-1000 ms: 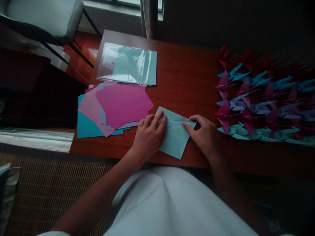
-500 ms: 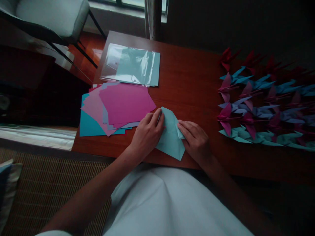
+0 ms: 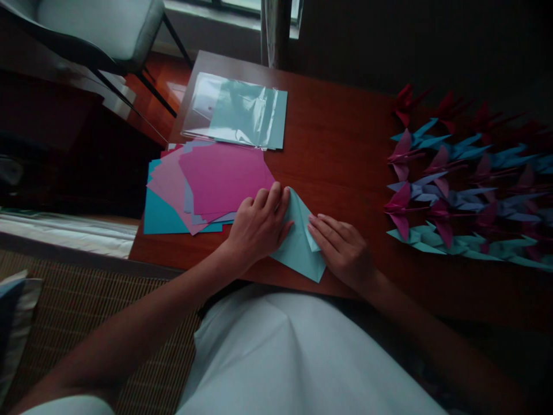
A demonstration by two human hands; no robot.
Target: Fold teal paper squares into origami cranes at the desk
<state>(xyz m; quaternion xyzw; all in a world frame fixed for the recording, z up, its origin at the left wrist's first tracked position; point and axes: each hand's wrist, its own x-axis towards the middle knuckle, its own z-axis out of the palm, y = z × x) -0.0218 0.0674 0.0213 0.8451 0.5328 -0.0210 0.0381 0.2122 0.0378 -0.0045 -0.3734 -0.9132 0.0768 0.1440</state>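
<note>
A light blue sheet of paper lies partly folded at the near edge of the wooden table. My left hand rests on its left part with fingers curved, holding it down. My right hand lies on its right part, fingers together, pressing a folded-over flap flat against the sheet. The two hands almost meet over the fold.
A fanned stack of pink, lilac and blue sheets lies left of my hands, with a clear plastic sleeve of paper behind it. Several rows of folded paper cranes fill the table's right side. A chair stands at the far left.
My right hand has carried the sheet's right corner leftward over the middle and now presses it down. My left hand has stayed on the sheet's left part.
</note>
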